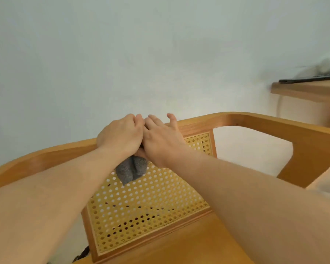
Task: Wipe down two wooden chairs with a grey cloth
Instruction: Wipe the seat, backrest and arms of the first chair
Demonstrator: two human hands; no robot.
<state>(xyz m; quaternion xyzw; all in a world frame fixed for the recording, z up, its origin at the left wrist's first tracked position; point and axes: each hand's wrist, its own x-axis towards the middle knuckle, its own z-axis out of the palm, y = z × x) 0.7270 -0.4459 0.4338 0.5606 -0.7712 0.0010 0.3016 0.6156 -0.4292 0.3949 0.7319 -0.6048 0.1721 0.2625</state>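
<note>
Bare forearms [46, 187] reached across the wooden chair [312, 149], over its cane back panel [151, 206]. Against that panel hung the grey cloth [131, 171], its upper end tucked under the left hand [120, 136], whose grip was curled closed on it at the top rail [198, 121]. Touching it, the right hand [162, 141] lay slack, fingers straight over the rail. Farther right stood a tabletop [309, 90].

Left forearm [46, 187], lower left of frame: bare right to frame edge. Right forearm [255, 191], lower right: likewise bare to edge. Left hand [120, 134] and right hand [162, 139], centre of frame: bare, slim fingers, nails short and plain where visible.
</note>
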